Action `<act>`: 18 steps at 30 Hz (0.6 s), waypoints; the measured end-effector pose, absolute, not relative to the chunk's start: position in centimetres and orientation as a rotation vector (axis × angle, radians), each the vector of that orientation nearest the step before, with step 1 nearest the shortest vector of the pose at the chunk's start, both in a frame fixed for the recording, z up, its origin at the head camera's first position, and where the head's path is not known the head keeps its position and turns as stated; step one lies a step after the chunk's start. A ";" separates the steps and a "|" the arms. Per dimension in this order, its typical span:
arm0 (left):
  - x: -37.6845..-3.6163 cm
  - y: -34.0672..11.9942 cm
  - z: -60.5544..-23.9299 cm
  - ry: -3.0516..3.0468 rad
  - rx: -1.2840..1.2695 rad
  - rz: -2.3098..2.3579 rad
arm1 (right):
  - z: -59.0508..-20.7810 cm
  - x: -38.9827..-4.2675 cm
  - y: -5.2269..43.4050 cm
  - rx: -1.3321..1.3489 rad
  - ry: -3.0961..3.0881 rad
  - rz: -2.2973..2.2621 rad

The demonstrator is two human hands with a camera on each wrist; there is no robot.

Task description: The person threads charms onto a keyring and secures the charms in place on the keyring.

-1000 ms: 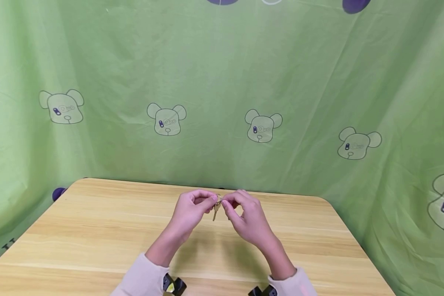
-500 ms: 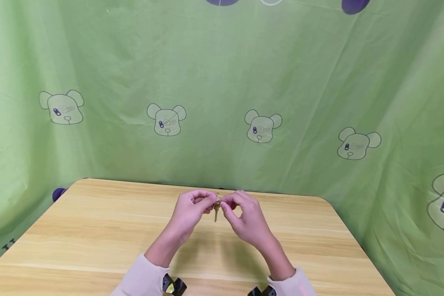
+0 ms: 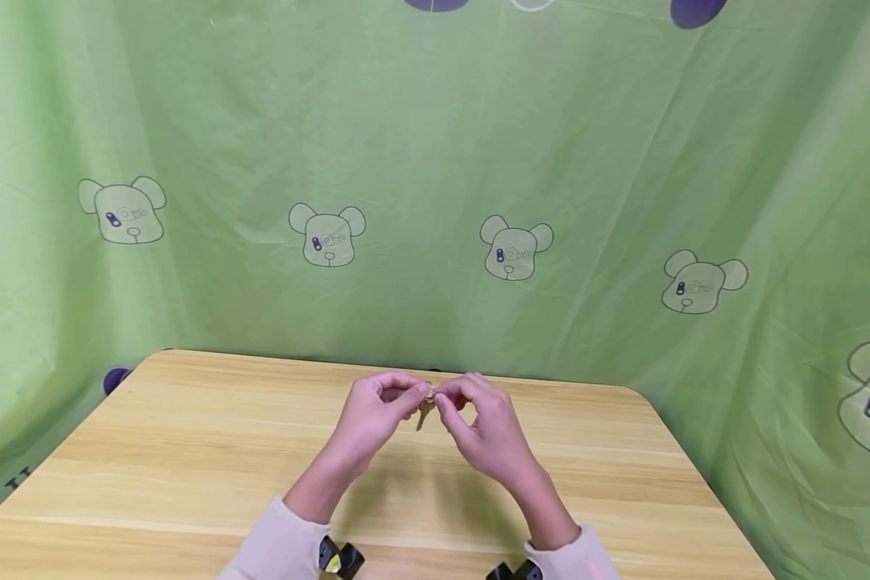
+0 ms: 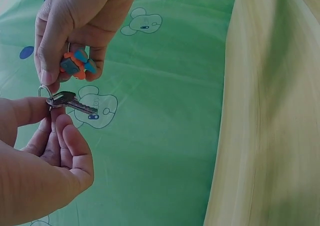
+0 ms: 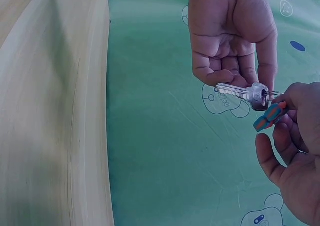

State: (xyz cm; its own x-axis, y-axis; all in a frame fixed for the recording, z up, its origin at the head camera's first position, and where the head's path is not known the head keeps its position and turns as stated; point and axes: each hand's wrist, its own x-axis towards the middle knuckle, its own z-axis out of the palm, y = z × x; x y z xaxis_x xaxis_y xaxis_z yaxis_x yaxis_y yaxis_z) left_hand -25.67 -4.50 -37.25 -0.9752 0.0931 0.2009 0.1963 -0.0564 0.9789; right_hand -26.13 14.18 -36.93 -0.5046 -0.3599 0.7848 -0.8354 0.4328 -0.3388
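Close above the table's far part, my left hand (image 3: 370,415) and right hand (image 3: 487,423) meet fingertip to fingertip. Between them hangs a metal key (image 3: 424,415), its blade slanting downward. In the left wrist view, the thin key ring (image 4: 44,90) stands up from the key (image 4: 77,102). My left thumb and fingers pinch the ring where it meets the key head. From the opposite side, my right thumb and forefinger pinch the ring. An orange and blue charm (image 4: 77,65) dangles under the right fingers, also visible in the right wrist view as a charm (image 5: 270,117) beside the key head.
Under the hands lies a light wood-grain table (image 3: 210,451) with rounded far corners. A green curtain (image 3: 420,161) printed with bear heads surrounds its back and sides. Small black devices (image 3: 342,557) sit at both sleeve cuffs.
The key has swung slightly between the hands, hanging straighter half a second ago and slanting again now. Both hands keep nearly the same place, with small fingertip shifts.
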 end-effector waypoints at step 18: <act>-25.7 -4.4 -37.4 -2.117 -0.297 -2.197 | -36.9 -26.1 14.2 0.998 -2.058 0.949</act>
